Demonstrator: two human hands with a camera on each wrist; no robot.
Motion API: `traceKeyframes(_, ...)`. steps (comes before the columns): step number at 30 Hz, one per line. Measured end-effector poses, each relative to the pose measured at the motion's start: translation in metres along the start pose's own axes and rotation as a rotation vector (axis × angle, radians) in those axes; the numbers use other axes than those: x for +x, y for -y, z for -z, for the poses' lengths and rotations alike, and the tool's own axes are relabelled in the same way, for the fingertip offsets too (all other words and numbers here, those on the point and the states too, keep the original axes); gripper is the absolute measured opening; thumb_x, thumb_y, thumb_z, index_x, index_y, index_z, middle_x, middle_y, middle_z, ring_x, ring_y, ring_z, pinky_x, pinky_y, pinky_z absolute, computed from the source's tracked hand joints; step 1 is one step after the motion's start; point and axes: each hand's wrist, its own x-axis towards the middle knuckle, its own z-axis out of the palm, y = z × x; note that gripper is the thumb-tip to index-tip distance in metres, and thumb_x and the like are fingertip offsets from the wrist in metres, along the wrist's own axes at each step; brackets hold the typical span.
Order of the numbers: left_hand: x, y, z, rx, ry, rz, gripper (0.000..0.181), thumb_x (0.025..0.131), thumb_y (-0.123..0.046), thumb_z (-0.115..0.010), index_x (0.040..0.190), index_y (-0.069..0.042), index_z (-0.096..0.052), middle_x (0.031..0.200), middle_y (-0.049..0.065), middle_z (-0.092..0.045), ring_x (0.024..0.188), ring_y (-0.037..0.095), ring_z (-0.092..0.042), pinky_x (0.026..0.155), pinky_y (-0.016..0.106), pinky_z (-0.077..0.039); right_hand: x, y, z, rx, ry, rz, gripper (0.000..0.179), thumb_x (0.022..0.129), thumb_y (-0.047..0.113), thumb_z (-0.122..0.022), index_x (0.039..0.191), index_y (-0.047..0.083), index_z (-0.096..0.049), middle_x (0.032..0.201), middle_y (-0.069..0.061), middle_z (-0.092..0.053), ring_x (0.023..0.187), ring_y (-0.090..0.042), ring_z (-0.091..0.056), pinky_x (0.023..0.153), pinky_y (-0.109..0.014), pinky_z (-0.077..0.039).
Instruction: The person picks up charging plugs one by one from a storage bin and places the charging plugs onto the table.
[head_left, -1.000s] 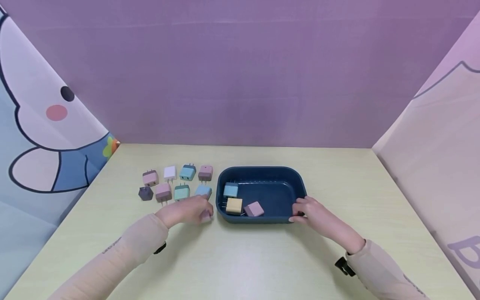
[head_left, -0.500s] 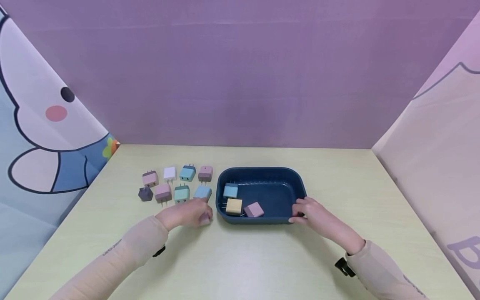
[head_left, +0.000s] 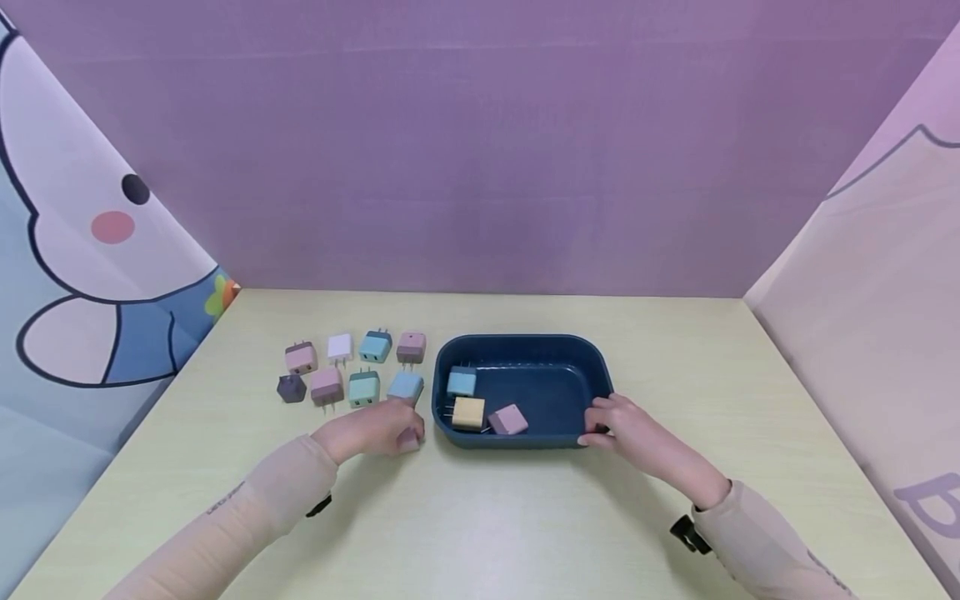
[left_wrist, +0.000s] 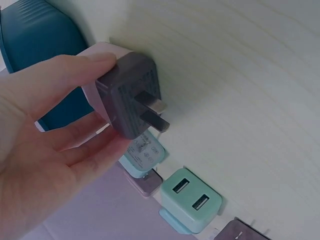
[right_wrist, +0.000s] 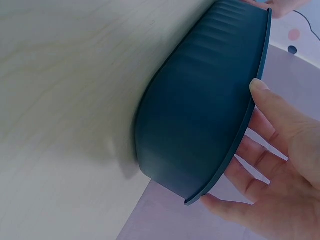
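Between the thumb and fingers of my left hand (head_left: 369, 427) is a USB wall charger (left_wrist: 131, 95), pale pink with a dark grey prong face. In the left wrist view its two metal prongs point away from the palm. The hand is low over the table, just left of a dark blue plastic bin (head_left: 551, 441). My right hand (head_left: 626, 427) grips the bin's front right corner, thumb outside and fingers over the rim. Inside the bin lie a blue charger (head_left: 461, 381), a yellow charger (head_left: 468, 413) and a pink charger (head_left: 509, 419).
Left of the bin, several chargers stand in two rough rows, among them a light blue one (head_left: 406, 385), a mint green one (head_left: 363, 388), a white one (head_left: 340, 346) and a dark purple one (head_left: 291, 387). A purple backdrop (head_left: 487, 167) rises behind the table.
My left hand has shifted slightly toward me with the charger, uncovering more of the light blue charger behind it. The right hand and the bin stay in place.
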Motion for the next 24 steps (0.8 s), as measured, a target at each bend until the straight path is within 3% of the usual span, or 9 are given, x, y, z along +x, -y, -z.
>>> traceKeyframes(13,-0.002,-0.001,0.0,0.001,0.0,0.02,0.019,0.075,-0.001,-0.065,0.093,-0.007,-0.068,0.092,0.007,-0.063,0.082,0.02,-0.058,0.075,0.033,-0.047,0.001,-0.001,-0.002,-0.006,0.003,-0.009,0.018,0.074,0.018,-0.069,0.065,0.017,-0.054,0.064,0.013,-0.038,0.061,-0.006,-0.035,0.056,-0.02,-0.034)
traceKeyframes(24,-0.007,-0.01,0.017,-0.074,-0.004,0.096,0.028,0.072,-0.001,-0.068,0.1,-0.003,-0.065,0.094,0.01,-0.059,0.088,0.024,-0.057,0.078,0.036,-0.047,0.001,-0.003,-0.003,0.001,0.003,-0.009,0.017,0.074,0.017,-0.069,0.065,0.016,-0.055,0.064,0.012,-0.039,0.061,-0.006,-0.035,0.056,-0.02,-0.034)
